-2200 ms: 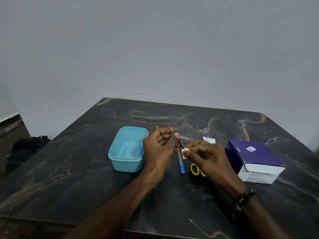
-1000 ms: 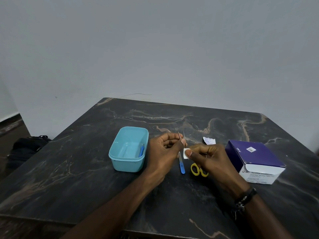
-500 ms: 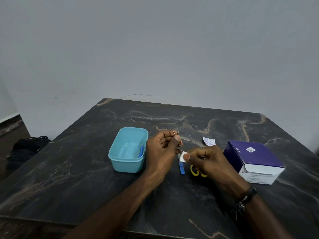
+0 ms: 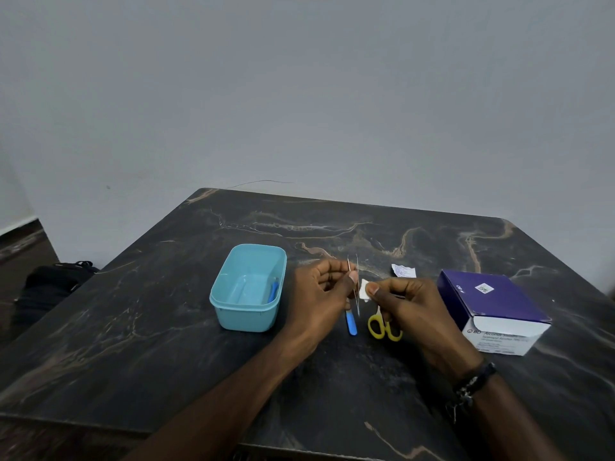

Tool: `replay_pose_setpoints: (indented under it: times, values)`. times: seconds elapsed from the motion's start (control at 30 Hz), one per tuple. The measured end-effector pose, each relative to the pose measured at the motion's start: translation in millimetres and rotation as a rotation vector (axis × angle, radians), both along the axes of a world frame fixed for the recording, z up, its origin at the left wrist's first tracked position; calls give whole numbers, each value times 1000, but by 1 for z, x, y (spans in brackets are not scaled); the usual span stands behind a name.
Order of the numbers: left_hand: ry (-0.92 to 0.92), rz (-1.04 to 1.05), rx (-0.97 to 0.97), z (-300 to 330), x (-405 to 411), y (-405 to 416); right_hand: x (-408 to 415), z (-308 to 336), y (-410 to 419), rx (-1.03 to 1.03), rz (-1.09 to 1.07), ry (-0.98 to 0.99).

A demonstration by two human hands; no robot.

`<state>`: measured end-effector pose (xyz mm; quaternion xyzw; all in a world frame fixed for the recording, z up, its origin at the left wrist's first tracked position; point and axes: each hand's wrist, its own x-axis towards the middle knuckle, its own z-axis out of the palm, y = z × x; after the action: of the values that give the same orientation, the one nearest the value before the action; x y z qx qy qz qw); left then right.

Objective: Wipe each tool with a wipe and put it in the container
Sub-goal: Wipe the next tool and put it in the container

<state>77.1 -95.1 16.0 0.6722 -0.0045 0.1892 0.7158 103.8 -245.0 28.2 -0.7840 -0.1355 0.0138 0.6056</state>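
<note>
Left hand: the left hand [image 4: 324, 296], just left of frame centre, has its thumb and curled fingers pinched on the tweezers [image 4: 355, 287], holding them above the table.
Tweezers: thin metal, near upright, two prongs showing above the thumb at the top and the pointed end hanging down below the hand.
Right hand: the right hand [image 4: 407, 306], just right of centre, pinches the wipe [image 4: 364, 289] between thumb and forefinger, the other fingers curled under.
Wipe: a small white square just right of the tweezers' shaft; whether it touches the metal I cannot tell.
Container: the light blue tub [image 4: 248, 287] stands left of centre on the table, open on top, well clear of both hands, with a blue-handled tool [image 4: 273, 292] lying against its right inner wall.
Tools on table: a blue-handled tool [image 4: 351, 323] lies below the left thumb, and yellow-handled scissors [image 4: 383, 325] lie just right of it, partly under the right hand.
Box: a purple and white box of swabs [image 4: 492, 311] sits at right of frame.
Wrapper: a torn white wrapper [image 4: 403, 270] lies above the right hand.
Table: dark marble-patterned top [image 4: 149, 327] fills the lower half of the frame.
Wrist: a dark wristband [image 4: 472, 382] sits on the right wrist.
</note>
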Motion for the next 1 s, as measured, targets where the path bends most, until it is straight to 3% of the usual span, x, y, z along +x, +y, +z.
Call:
replay_pose_setpoints:
  times: [0.63,1.0]
  values:
    - [15,-104,97,-4,-4,-6,3,-1,0,172,-95,-88]
    - [-19,-98,177,-3,-7,-5,4,-3,0,116,-52,-108]
